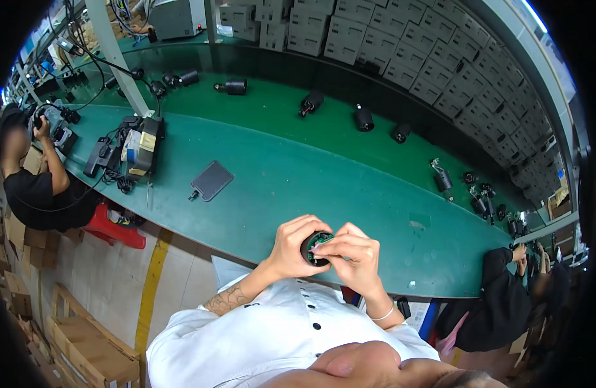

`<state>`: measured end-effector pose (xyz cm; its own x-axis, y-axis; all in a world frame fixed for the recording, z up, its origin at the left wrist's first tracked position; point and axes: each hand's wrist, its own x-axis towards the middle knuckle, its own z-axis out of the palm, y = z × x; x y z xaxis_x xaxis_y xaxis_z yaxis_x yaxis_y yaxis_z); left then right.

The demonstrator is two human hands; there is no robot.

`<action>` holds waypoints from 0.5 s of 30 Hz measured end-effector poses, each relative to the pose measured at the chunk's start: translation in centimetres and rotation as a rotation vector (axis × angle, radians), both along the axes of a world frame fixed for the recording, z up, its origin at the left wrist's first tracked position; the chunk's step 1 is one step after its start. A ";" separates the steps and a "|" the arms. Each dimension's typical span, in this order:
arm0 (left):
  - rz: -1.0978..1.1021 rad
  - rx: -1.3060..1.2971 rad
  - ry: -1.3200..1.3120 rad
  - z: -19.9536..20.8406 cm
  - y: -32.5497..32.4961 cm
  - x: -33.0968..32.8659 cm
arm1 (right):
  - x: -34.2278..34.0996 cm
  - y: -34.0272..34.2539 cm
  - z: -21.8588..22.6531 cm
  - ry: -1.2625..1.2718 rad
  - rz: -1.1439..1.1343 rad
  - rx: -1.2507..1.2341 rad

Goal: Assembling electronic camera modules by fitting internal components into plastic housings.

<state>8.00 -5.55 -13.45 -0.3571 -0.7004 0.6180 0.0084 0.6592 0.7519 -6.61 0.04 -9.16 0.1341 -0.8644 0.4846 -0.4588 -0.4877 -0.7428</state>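
Head view: a black cylinder (pixel 305 251) is held up in front of the wearer's white shirt (pixel 265 330), in line with the near edge of the green bench (pixel 265 187). Open end turned up toward the camera; long axis runs roughly along the line of sight, so the body is strongly foreshortened and its length cannot be judged. Far end hidden.

Appearance: dark, matte-looking wall, round mouth, green parts inside resembling a circuit board, with some small pale spots. A small pinkish piece (pixel 314 248) shows at the mouth; finer detail too small to read.

Grip: left hand (pixel 291 246) curled around the cylinder's left side, holding it. Right hand (pixel 357 255) has thumb and fingers brought close together at the mouth, apparently pinching the pinkish piece; exact contact cannot be told.

Farther off, similar black cylinders, one at upper centre (pixel 236 86), lie along the green surface beyond.
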 end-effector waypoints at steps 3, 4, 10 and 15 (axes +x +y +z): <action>0.032 -0.021 -0.012 -0.1 1.4 0.2 | 0.6 1.2 0.5 0.025 -0.008 -0.005; 0.055 -0.019 -0.012 -0.3 2.0 0.4 | 1.2 1.9 0.5 0.036 -0.046 -0.005; 0.117 -0.030 -0.035 -0.8 5.6 1.4 | 2.6 5.7 -1.2 0.041 -0.139 -0.068; 0.032 -0.041 -0.095 -1.4 8.3 1.2 | 2.0 9.0 -3.0 -0.051 -0.147 -0.081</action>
<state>9.18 2.78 -14.84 -0.3931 -0.6876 0.6105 -0.0837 0.6879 0.7209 -4.61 8.99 -12.12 -0.0173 -0.8308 0.5563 -0.4922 -0.4773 -0.7280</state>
